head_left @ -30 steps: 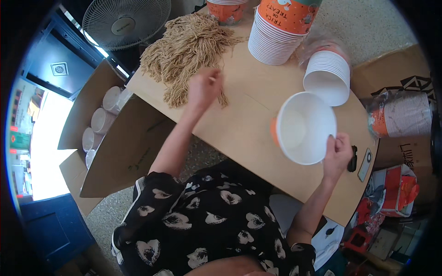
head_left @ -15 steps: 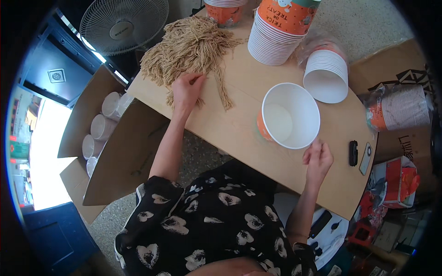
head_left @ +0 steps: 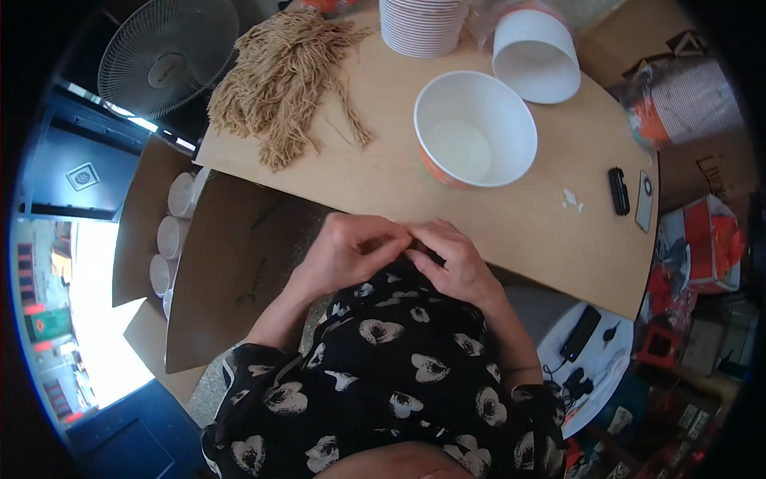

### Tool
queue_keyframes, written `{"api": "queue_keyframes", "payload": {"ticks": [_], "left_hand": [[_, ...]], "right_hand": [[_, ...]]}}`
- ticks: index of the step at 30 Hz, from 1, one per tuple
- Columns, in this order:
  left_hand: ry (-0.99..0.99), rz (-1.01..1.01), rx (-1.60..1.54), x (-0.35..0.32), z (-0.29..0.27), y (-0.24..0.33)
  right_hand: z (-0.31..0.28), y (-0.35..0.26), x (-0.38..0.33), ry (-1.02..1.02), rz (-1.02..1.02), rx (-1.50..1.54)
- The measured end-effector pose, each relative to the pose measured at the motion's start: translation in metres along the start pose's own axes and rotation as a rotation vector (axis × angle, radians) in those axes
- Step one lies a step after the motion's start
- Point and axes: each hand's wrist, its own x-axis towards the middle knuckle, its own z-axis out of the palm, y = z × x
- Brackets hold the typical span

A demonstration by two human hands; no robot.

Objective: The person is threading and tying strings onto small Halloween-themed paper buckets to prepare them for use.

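Observation:
In front of my body, just off the table's near edge, my left hand [head_left: 355, 249] and my right hand [head_left: 453, 257] meet, fingertips pressed together. Both are closed in a pinch; whatever is between the fingertips is too small to make out. Beyond them on the table stands a white paper bucket [head_left: 476, 132] with an orange outside, its mouth toward me. A tangled pile of tan cord [head_left: 275, 84] lies to the left, one loose bundle trailing right. Small white scraps [head_left: 570, 199] lie right of the bucket.
A stack of paper buckets [head_left: 423, 28] stands at the back, beside a bucket on its side [head_left: 536, 60]. A black object [head_left: 617, 191] and a phone-like slab [head_left: 644, 201] lie at the right edge. An open carton [head_left: 215, 263] and a fan [head_left: 167, 68] stand left.
My left hand has left the cord pile and my right hand has left the bucket's near rim; they have come together near my body. The view has shifted, and the white scraps now show.

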Motion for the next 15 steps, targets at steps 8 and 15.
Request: {"api": "queue_keyframes", "payload": {"ticks": [8,15], "left_hand": [[0.135,-0.241,-0.165,0.003,-0.026,-0.001],[0.086,-0.266,-0.103,0.011,-0.016,-0.012]], "right_hand": [[-0.058,0.014,-0.068,0.337,0.280,0.244],[-0.081,0.025,-0.094,0.673,0.300,0.194]]}}
